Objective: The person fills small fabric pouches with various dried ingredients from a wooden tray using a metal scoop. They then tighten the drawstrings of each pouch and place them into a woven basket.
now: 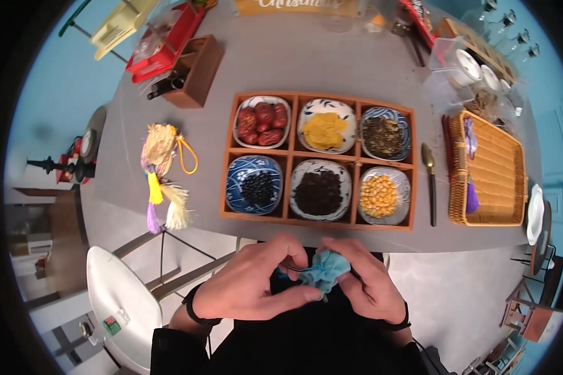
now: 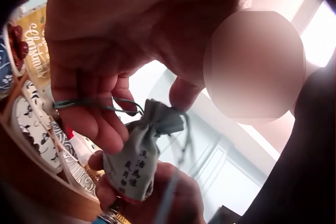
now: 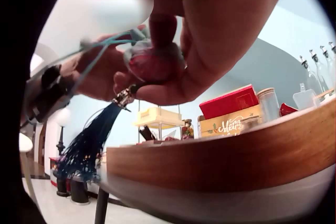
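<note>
A small light-blue drawstring pouch [image 1: 326,270] is between both hands, at the table's front edge. The left hand [image 1: 250,278] curls its fingers round the pouch's cord [image 2: 126,109], its thumb at the gathered neck. Dark writing shows on the pouch's side [image 2: 134,169] in the left wrist view. The right hand [image 1: 372,284] grips the pouch body from the other side. A dark blue tassel [image 3: 86,142] hangs below the pouch in the right wrist view. Just beyond the hands stands a wooden six-compartment tray [image 1: 319,224] with dishes of dates, yellow pieces, dried leaves, black beans, dark pieces and corn.
Pouches with tassels [image 1: 159,169] lie left of the tray. To its right are a spoon [image 1: 432,187] and a wicker basket [image 1: 497,169]. A wooden box [image 1: 197,72] stands at the back left, clear containers [image 1: 447,75] at the back right. A white chair [image 1: 119,300] is at lower left.
</note>
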Demonstrator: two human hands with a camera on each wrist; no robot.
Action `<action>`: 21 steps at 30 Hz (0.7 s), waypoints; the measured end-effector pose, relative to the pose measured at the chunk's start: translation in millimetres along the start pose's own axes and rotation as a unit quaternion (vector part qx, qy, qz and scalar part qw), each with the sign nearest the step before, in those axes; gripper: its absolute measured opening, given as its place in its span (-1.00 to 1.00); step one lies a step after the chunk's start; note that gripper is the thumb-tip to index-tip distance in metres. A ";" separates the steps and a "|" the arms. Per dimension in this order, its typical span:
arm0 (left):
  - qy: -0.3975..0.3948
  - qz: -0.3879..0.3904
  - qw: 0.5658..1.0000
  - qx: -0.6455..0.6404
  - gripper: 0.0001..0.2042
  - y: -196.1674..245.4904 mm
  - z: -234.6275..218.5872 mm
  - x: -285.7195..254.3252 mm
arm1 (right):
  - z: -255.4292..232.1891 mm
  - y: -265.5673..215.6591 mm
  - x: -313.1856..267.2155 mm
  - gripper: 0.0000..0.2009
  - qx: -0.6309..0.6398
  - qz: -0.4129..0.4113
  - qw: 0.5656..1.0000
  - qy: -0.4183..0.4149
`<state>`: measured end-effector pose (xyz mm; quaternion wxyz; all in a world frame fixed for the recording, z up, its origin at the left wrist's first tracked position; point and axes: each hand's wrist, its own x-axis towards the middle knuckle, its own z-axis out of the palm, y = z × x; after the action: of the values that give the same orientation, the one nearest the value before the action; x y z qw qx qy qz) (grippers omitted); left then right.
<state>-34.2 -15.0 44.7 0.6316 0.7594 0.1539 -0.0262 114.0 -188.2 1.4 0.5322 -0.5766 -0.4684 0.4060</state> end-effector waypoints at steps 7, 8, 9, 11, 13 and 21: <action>0.022 -0.062 0.998 -0.023 -0.87 -25.8 7.1 -9.4 | 19.7 18.6 9.9 -0.41 -0.013 0.008 1.000 -0.008; 0.041 -0.070 0.996 -0.036 -0.88 -31.5 9.4 -9.6 | 19.7 20.1 11.0 -0.41 -0.010 0.011 1.000 -0.012; 0.051 -0.076 0.995 -0.043 -0.90 -34.8 12.0 -9.3 | 18.7 22.0 12.1 -0.43 -0.044 -0.004 0.999 -0.018; 0.089 -0.061 0.994 -0.028 -0.91 -36.3 19.4 -9.2 | 17.7 20.5 11.7 -0.46 -0.075 -0.018 0.997 -0.026; 0.137 -0.057 0.989 0.018 -0.91 -35.9 23.1 -12.7 | 14.1 3.9 10.5 -0.52 -0.185 -0.008 0.978 0.097; 0.162 0.044 0.986 0.018 -0.92 -29.8 33.9 -9.4 | 26.5 -13.9 8.7 -0.48 -0.148 0.021 0.987 0.053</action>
<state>-45.9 -45.0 11.7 0.5854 0.7707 0.2200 0.1224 88.9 -173.7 12.8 0.4561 -0.6794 -0.4823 0.3126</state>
